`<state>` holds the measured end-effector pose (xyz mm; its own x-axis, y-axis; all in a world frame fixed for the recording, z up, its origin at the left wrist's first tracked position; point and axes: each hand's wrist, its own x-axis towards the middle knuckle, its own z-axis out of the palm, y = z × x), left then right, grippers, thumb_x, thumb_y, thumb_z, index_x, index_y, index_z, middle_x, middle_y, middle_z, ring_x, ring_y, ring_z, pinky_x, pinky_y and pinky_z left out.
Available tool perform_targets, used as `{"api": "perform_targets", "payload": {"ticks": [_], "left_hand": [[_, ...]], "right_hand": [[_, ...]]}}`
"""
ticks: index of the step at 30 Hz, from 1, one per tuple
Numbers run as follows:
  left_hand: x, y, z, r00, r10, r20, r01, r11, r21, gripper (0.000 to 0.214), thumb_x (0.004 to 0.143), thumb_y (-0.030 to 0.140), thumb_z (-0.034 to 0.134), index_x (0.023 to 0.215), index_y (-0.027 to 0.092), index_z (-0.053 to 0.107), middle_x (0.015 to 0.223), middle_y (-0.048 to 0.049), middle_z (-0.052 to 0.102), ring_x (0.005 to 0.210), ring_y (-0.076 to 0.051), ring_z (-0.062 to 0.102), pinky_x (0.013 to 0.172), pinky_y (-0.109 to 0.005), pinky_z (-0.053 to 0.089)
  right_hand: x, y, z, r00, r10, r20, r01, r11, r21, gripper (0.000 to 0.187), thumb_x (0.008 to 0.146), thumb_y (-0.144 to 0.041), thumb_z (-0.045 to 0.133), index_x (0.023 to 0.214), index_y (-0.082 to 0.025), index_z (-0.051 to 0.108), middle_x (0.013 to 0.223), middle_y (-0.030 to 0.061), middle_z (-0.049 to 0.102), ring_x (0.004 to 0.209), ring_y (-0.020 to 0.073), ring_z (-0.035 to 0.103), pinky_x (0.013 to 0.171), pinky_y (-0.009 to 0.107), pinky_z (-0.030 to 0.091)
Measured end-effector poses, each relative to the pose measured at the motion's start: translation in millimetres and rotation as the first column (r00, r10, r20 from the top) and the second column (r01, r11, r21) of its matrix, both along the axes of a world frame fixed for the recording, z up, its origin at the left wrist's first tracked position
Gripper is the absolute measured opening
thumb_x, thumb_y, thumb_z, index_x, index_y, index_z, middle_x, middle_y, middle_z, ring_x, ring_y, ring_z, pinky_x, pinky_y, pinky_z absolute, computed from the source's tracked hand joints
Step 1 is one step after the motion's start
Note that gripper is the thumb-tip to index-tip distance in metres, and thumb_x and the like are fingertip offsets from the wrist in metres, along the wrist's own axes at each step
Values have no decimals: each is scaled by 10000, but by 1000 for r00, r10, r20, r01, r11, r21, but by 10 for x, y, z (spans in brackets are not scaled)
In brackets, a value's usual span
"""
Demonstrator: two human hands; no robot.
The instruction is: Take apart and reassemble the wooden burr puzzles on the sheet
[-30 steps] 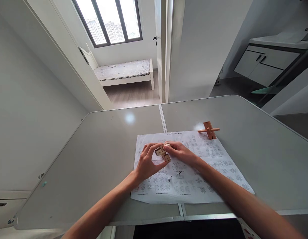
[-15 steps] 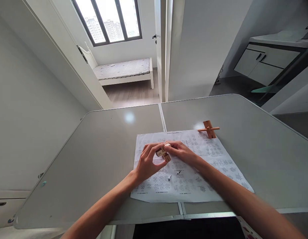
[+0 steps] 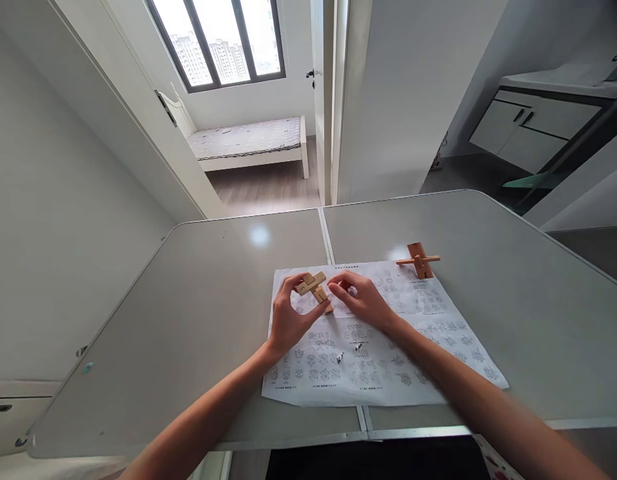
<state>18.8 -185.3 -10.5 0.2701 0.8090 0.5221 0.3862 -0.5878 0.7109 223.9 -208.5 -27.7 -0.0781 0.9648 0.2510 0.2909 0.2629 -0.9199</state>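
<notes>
My left hand (image 3: 287, 317) grips a light wooden interlocking burr puzzle (image 3: 312, 283), crossed pieces pinched between thumb and fingers above the paper. The puzzle is tilted, with one piece pointing up to the right and a lower end near my left thumb. My right hand (image 3: 361, 297) hovers just right of the puzzle, apart from it. Its fingers are loosely curled with a small gap by the thumb, and nothing shows in them. Under both hands lies a large instruction sheet (image 3: 388, 367) printed with rows of small diagrams.
A reddish-brown wooden piece with a rod through it (image 3: 419, 260) rests at the sheet's upper right corner. Two small crumpled bits (image 3: 340, 358) lie on the paper. The grey table (image 3: 198, 320) has a metal seam down its middle. Beyond are a bed (image 3: 248, 140) and a doorway.
My right hand has let go of the puzzle and drawn slightly away to the right. My left hand has raised and turned the puzzle, showing its crossed pieces.
</notes>
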Motion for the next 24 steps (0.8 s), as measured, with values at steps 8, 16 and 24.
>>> {"api": "perform_targets", "payload": {"ticks": [8, 16, 24], "left_hand": [[-26, 87, -89, 997, 6, 73, 5, 990, -143, 497, 852, 405, 827, 1257, 236, 593, 1140, -71, 725, 983, -209, 701, 845, -338, 565], [-27, 50, -70, 997, -32, 75, 46, 980, -192, 541, 820, 380, 852, 1278, 263, 590, 1193, -63, 706, 1025, -222, 680, 894, -353, 539], [1, 2, -1, 997, -52, 51, 59, 988, -139, 554, 817, 352, 861, 1287, 280, 578, 1231, -61, 682, 1076, -233, 677, 980, -404, 538]], "right_hand": [[59, -2, -97, 938, 140, 317, -206, 961, 186, 279, 884, -341, 787, 1125, -258, 675, 1199, 103, 614, 1051, 259, 640, 922, 418, 546], [66, 17, -40, 984, 139, 111, -153, 981, 121, 208, 866, -407, 820, 980, -257, 732, 1301, 113, 621, 1192, 288, 636, 1011, 468, 533], [171, 12, 101, 847, 232, -478, -387, 886, -256, 336, 836, -454, 849, 1021, -242, 665, 1242, 76, 751, 1123, 259, 704, 992, 431, 527]]}}
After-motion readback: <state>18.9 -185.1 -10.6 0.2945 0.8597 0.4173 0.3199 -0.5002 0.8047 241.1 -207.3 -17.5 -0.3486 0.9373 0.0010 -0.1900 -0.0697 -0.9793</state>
